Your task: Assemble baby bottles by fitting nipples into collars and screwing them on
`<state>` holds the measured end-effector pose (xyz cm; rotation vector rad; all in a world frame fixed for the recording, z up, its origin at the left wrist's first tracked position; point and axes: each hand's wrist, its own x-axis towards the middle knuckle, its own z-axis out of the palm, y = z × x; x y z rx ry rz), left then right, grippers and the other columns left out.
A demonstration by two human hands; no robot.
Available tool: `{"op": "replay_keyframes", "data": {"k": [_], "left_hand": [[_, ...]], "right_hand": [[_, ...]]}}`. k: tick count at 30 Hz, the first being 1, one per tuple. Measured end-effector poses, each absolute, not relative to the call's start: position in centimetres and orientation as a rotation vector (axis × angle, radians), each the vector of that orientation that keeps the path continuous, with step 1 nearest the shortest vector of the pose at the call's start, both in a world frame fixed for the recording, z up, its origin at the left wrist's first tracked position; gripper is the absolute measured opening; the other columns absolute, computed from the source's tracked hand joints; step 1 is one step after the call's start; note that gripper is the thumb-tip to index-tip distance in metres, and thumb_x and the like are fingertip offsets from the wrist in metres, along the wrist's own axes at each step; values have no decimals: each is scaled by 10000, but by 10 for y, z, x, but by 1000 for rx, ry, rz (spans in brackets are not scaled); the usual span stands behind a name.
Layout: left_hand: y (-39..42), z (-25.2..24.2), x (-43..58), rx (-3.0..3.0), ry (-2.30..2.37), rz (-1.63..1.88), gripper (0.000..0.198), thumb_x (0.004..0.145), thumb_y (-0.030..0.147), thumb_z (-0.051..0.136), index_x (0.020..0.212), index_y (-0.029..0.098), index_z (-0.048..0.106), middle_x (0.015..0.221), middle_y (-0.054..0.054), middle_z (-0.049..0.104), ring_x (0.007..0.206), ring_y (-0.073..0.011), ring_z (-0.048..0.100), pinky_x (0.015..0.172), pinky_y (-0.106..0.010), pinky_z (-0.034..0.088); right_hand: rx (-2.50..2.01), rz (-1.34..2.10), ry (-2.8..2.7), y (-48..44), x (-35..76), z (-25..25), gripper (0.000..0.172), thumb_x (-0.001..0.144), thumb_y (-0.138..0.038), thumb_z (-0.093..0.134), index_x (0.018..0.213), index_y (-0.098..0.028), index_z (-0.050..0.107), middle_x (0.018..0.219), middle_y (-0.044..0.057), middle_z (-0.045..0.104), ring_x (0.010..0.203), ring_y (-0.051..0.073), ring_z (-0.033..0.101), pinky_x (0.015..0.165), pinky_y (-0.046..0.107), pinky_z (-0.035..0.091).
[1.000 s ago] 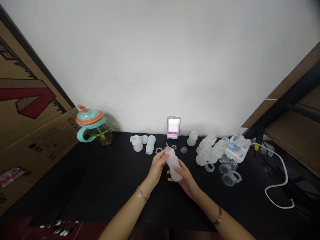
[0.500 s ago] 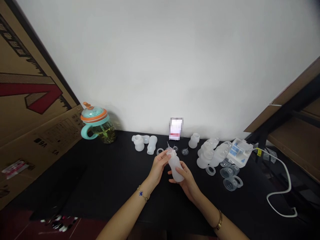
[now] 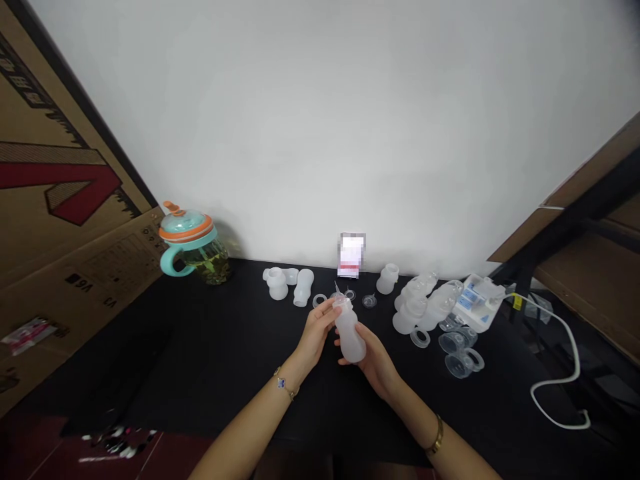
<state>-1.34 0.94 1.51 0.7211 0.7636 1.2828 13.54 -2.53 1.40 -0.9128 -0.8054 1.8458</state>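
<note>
A frosted white baby bottle (image 3: 351, 340) is held tilted over the black table, between both hands. My right hand (image 3: 373, 357) wraps round its lower body. At its neck, my left hand (image 3: 320, 327) has its fingers closed on the top, where a clear piece with a thin spout (image 3: 339, 291) points up. Whether the left fingers grip that piece or the bottle's rim, I cannot tell. Just beyond the hands lie a white ring (image 3: 319, 301) and a small clear spouted disc (image 3: 369, 301).
Frosted bottles (image 3: 303, 288) and a wide-necked one (image 3: 277, 285) stand back left; another (image 3: 387, 279) is back right. Several teated bottles (image 3: 411, 315) cluster right, near clear cups (image 3: 457, 364), a white box (image 3: 479, 303) and a white cable (image 3: 575, 347). A tea jug (image 3: 193, 250) stands left, a phone (image 3: 351, 255) against the wall.
The bottle has turned slightly more upright in my hands, and the right fingers have shifted a little on its body. Both hands stay on it.
</note>
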Motion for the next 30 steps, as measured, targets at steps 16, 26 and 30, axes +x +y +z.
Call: {"op": "replay_keyframes", "data": {"k": [16, 26, 30], "left_hand": [[12, 11, -13, 708, 743, 1299, 405, 739, 361, 826, 1068, 151, 717, 1046, -96, 728, 908, -190, 658, 777, -261, 483], [13, 9, -13, 690, 745, 1320, 422, 732, 384, 828, 1067, 155, 710, 1013, -91, 727, 893, -198, 667, 797, -282, 494], [12, 11, -13, 690, 749, 1316, 416, 738, 382, 824, 1067, 158, 705, 982, -79, 723, 868, -191, 667, 758, -268, 492]], "right_hand": [[-898, 1807, -858, -26, 133, 14, 414, 770, -401, 802, 1085, -217, 605, 1056, 43, 603, 945, 215, 634, 605, 296, 599], [-909, 1808, -847, -25, 133, 11, 384, 815, -483, 734, 1068, -202, 668, 1033, 65, 634, 980, 253, 633, 617, 310, 589], [-938, 1817, -776, -23, 132, 5, 424, 846, -524, 684, 1089, -177, 688, 1045, 97, 654, 945, 264, 647, 574, 316, 577]]}}
